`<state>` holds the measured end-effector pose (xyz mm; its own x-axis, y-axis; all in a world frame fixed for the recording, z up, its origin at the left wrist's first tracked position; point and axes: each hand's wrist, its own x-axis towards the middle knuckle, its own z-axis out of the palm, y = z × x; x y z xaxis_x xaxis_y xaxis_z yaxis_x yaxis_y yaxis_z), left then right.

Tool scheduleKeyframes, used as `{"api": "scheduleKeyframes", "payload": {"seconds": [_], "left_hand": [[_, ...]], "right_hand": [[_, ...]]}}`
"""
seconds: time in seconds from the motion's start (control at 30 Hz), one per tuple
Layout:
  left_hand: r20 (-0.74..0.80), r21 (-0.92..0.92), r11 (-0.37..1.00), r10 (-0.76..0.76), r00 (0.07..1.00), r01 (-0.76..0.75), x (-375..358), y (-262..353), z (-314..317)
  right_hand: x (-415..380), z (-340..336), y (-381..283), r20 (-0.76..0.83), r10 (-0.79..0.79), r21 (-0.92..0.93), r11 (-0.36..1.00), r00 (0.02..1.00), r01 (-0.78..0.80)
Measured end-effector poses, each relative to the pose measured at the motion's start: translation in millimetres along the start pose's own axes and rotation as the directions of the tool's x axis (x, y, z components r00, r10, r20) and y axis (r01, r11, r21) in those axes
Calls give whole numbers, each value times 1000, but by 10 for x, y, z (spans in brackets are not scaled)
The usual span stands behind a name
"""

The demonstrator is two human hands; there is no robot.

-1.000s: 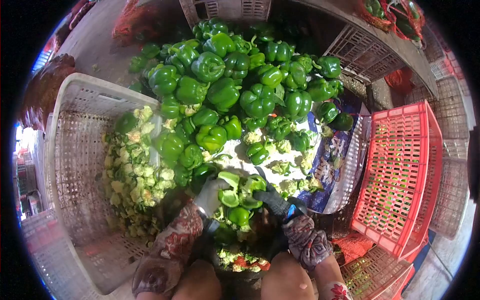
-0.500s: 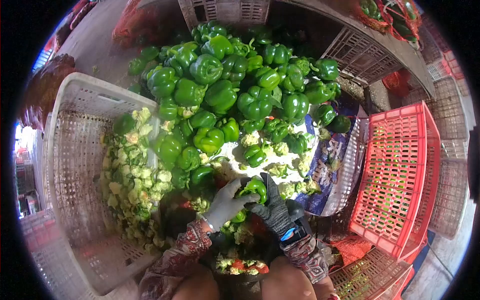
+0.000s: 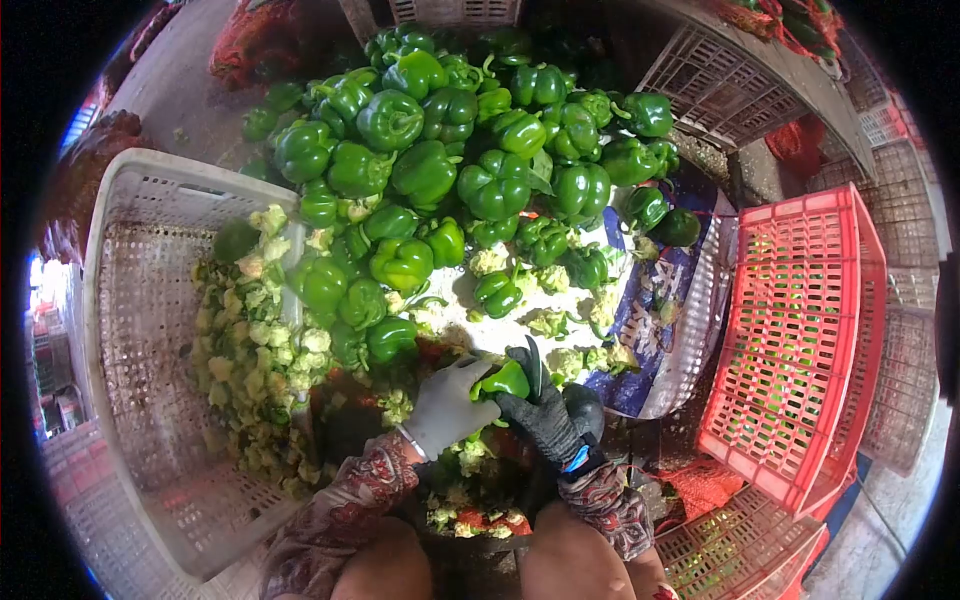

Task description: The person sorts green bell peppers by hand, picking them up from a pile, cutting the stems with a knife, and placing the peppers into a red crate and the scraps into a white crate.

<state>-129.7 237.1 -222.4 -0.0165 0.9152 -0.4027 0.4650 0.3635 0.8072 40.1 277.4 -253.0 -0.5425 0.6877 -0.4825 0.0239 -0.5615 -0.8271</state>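
Observation:
My left hand [image 3: 448, 408], in a light grey glove, is wrapped round one side of a green bell pepper [image 3: 506, 381] low in the middle of the view. On the pepper's other side is my right hand [image 3: 545, 418], in a dark grey glove, its fingers closed round a knife [image 3: 534, 362] whose dark blade points up. Just beyond both hands lie pale cut pepper cores [image 3: 548, 322] on a bright sheet. A large heap of whole green peppers [image 3: 425, 172] rises behind them.
At the left a white crate [image 3: 150, 330] holds many pale cores. A red crate [image 3: 790, 330] leans at the right, beside a blue-and-white sack [image 3: 655, 325]. Between my knees lie more cores [image 3: 470, 520]. Grey crates and red net bags stand farther back.
The pepper has turned between my hands, and my left hand covers more of its near side. The view has shifted slightly, moving the heap left and up.

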Motion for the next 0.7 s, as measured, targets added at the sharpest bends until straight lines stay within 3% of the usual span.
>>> {"api": "scheduleKeyframes", "payload": {"seconds": [0.07, 0.1, 0.2, 0.23, 0.3, 0.33, 0.37, 0.4, 0.43, 0.47, 0.5, 0.53, 0.57, 0.6, 0.67, 0.7], "left_hand": [[12, 34, 994, -106, 994, 106, -32, 16, 62], [15, 50, 987, -154, 988, 153, -31, 16, 105], [-181, 42, 997, -49, 982, 58, 12, -152, 333], [-133, 172, 979, -83, 988, 106, 63, -217, 361], [-47, 406, 906, -104, 993, 114, 242, -706, 569], [-114, 185, 945, -251, 961, 268, 295, -527, 431], [-177, -60, 921, -390, 904, 386, 345, -341, 290], [-63, -592, 741, -435, 898, 317, 272, -202, 102], [-185, -180, 984, -33, 982, -1, 183, -455, 15], [-184, -300, 954, -64, 981, 6, 113, -590, 84], [-183, -418, 909, -96, 979, 11, 45, -699, 139], [-181, -527, 850, -127, 975, 13, -21, -809, 194], [-171, -747, 665, -186, 968, -4, -40, -586, 117], [-139, -907, 420, -242, 960, -25, -64, -378, 60], [-170, -873, 486, -231, 958, -37, -134, -3, -115], [-193, -854, 517, -222, 956, -53, -113, 93, -159]], "right_hand": [[-4, 47, 33, -64, -107, -138, 986, 992, 98], [1, 25, 60, -65, -73, -235, 970, 995, 56], [-114, 204, -569, -156, -118, -730, 683, 981, -34], [-117, 218, -559, -143, -215, -823, 568, 966, 4], [-116, 159, -581, -136, -316, -866, 498, 939, 43], [-105, 90, -597, -128, -370, -888, 456, 920, 59], [-106, -52, -478, -202, -303, -702, 708, 931, 78], [-110, -193, -363, -274, -231, -411, 906, 934, 104], [-104, -259, -355, -343, -158, -107, 986, 926, 129], [-188, -292, -366, -252, 92, 430, 903, 963, 26], [-155, -373, -107, -256, 78, 437, 898, 964, 43], [-157, -397, -37, -195, -41, -170, 985, 980, 8], [-158, -428, 45, -131, -160, -715, 699, 978, 19], [-172, -349, 3, -123, -173, -736, 676, 977, 27], [-206, -192, -77, -106, -198, -777, 628, 974, 43], [-271, -95, -306, -178, -174, -593, 804, 969, 36]]}}
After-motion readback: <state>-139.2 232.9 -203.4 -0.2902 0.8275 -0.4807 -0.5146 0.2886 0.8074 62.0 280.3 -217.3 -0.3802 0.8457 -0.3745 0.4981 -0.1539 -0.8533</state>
